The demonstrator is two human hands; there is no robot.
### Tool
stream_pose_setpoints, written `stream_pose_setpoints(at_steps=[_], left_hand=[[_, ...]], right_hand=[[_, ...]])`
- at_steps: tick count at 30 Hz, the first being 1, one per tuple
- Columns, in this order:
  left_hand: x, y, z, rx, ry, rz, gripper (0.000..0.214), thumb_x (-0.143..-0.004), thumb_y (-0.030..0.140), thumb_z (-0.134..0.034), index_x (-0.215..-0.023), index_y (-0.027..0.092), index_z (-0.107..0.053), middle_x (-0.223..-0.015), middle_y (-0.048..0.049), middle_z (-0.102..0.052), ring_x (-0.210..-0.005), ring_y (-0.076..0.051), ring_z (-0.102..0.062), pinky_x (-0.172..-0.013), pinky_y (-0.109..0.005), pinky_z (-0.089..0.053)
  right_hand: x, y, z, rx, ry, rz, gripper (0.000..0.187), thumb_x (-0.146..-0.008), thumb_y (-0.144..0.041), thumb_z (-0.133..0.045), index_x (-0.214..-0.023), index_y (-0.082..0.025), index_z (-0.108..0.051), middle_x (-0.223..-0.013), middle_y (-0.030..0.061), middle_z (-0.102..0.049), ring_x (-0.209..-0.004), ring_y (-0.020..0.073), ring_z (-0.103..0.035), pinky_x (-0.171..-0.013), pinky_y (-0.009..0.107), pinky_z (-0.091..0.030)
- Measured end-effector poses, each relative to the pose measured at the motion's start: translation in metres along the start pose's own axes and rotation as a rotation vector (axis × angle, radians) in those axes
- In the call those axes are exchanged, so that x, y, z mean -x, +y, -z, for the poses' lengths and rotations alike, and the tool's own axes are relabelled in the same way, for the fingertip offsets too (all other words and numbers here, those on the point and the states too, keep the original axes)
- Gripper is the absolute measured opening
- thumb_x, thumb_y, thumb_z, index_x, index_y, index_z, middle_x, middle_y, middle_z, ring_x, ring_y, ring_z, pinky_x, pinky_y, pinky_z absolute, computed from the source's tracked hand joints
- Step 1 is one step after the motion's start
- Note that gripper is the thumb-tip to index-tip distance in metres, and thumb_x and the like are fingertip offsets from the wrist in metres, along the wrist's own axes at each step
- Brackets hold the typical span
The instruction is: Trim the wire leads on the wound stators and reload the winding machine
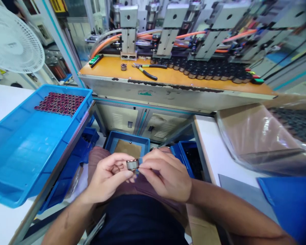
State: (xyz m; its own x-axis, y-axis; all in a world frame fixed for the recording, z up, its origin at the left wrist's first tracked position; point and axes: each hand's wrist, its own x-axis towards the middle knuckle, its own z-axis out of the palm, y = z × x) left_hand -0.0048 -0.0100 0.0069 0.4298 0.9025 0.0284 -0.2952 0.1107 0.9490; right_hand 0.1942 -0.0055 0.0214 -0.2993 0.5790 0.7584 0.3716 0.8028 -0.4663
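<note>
My left hand (pixel 107 176) and my right hand (pixel 165 174) meet over my lap, low in the middle of the view. Between their fingertips sits a small round metal part (pixel 132 164), a short cylinder with a shiny rim. The left thumb and fingers pinch it from the left. The right fingers press against its right side, curled and closed. A blue tray (pixel 28 149) at my left holds several small dark red round parts (pixel 60 103) in its far corner.
A machine bench with an orange top (pixel 168 77) stands ahead, with pliers (pixel 148 69), one loose part (pixel 123 66) and rows of dark cylindrical parts (pixel 211 71). A white fan (pixel 12 37) is at upper left. Blue bins (pixel 127 143) sit on the floor. A clear plastic bag (pixel 260 136) lies at right.
</note>
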Motion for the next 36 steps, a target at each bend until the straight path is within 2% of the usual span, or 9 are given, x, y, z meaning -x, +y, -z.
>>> stream_pose_setpoints(at_steps=[6,9,12,18,23,26,29,32,36], left_hand=[[0.001,-0.008,-0.005,0.116,0.013,-0.230,0.032,-0.069,0.008,-0.084,-0.097,0.023,-0.077,-0.117,-0.0072,-0.072,-0.096,-0.019,-0.074,-0.084,-0.030,-0.060],[0.003,-0.010,-0.005,0.290,-0.033,-0.281,0.028,-0.067,0.009,-0.087,-0.088,0.023,-0.075,-0.108,-0.0036,-0.077,-0.111,-0.022,-0.070,-0.099,-0.038,-0.054],[0.003,-0.012,-0.003,0.401,-0.066,-0.166,0.035,-0.070,0.023,-0.088,-0.102,0.024,-0.073,-0.107,-0.0043,-0.077,-0.113,-0.021,-0.069,-0.100,-0.036,-0.052],[0.006,-0.008,0.001,0.229,-0.204,0.200,0.039,-0.079,0.047,-0.078,-0.095,0.013,-0.068,-0.069,-0.0014,-0.066,-0.056,-0.008,-0.062,-0.056,-0.018,-0.050],[0.011,-0.010,-0.002,0.227,-0.061,-0.018,0.025,-0.085,0.022,-0.074,-0.109,0.017,-0.066,-0.078,-0.0013,-0.067,-0.063,-0.007,-0.066,-0.061,-0.018,-0.052],[0.011,-0.012,-0.002,0.335,-0.038,-0.175,0.026,-0.076,0.010,-0.080,-0.098,0.019,-0.069,-0.108,-0.0059,-0.071,-0.084,-0.013,-0.073,-0.077,-0.025,-0.057],[0.009,-0.011,0.000,0.466,-0.034,-0.238,0.029,-0.066,0.012,-0.088,-0.081,0.018,-0.064,-0.107,-0.0035,-0.076,-0.110,-0.022,-0.071,-0.098,-0.037,-0.053],[0.007,-0.010,0.001,0.485,-0.032,-0.120,0.035,-0.067,0.030,-0.089,-0.090,0.019,-0.065,-0.100,-0.0042,-0.077,-0.110,-0.022,-0.070,-0.097,-0.036,-0.052],[0.007,-0.009,0.002,0.337,-0.197,0.143,0.043,-0.079,0.050,-0.076,-0.100,0.013,-0.067,-0.078,-0.0050,-0.072,-0.066,-0.011,-0.068,-0.065,-0.021,-0.052]], right_hand=[[-0.001,-0.005,0.000,0.001,-0.026,-0.116,0.011,-0.088,-0.007,-0.058,-0.087,-0.017,-0.063,-0.075,0.0026,-0.067,-0.067,0.0121,-0.065,-0.061,0.022,-0.053],[-0.003,-0.008,0.003,-0.085,-0.041,-0.091,0.014,-0.087,-0.005,-0.058,-0.088,-0.018,-0.062,-0.075,0.0016,-0.066,-0.067,0.0122,-0.065,-0.062,0.022,-0.054],[-0.007,-0.012,0.007,-0.048,-0.095,0.039,0.012,-0.090,-0.008,-0.056,-0.091,-0.019,-0.060,-0.074,0.0011,-0.067,-0.066,0.0118,-0.066,-0.062,0.022,-0.055],[-0.011,-0.017,0.006,0.094,-0.110,0.153,0.017,-0.102,-0.017,-0.047,-0.089,-0.019,-0.058,-0.068,0.0001,-0.067,-0.060,0.0097,-0.064,-0.059,0.020,-0.053],[-0.011,-0.016,0.000,0.197,-0.115,0.087,0.019,-0.100,-0.018,-0.050,-0.084,-0.018,-0.059,-0.070,0.0013,-0.068,-0.062,0.0098,-0.066,-0.059,0.021,-0.052],[-0.012,-0.015,-0.001,0.196,-0.109,0.023,0.012,-0.096,-0.015,-0.053,-0.086,-0.019,-0.059,-0.073,0.0014,-0.068,-0.064,0.0107,-0.067,-0.057,0.023,-0.051],[-0.015,-0.016,0.000,0.142,-0.123,0.048,0.010,-0.094,-0.012,-0.053,-0.089,-0.020,-0.058,-0.073,0.0002,-0.068,-0.064,0.0113,-0.067,-0.057,0.024,-0.052],[-0.018,-0.019,0.002,0.091,-0.119,0.132,0.011,-0.094,-0.012,-0.052,-0.091,-0.021,-0.058,-0.072,0.0000,-0.069,-0.062,0.0120,-0.067,-0.057,0.024,-0.055],[-0.021,-0.020,0.003,0.071,-0.153,0.177,0.012,-0.096,-0.012,-0.052,-0.090,-0.022,-0.057,-0.072,-0.0013,-0.070,-0.061,0.0119,-0.066,-0.058,0.024,-0.055]])
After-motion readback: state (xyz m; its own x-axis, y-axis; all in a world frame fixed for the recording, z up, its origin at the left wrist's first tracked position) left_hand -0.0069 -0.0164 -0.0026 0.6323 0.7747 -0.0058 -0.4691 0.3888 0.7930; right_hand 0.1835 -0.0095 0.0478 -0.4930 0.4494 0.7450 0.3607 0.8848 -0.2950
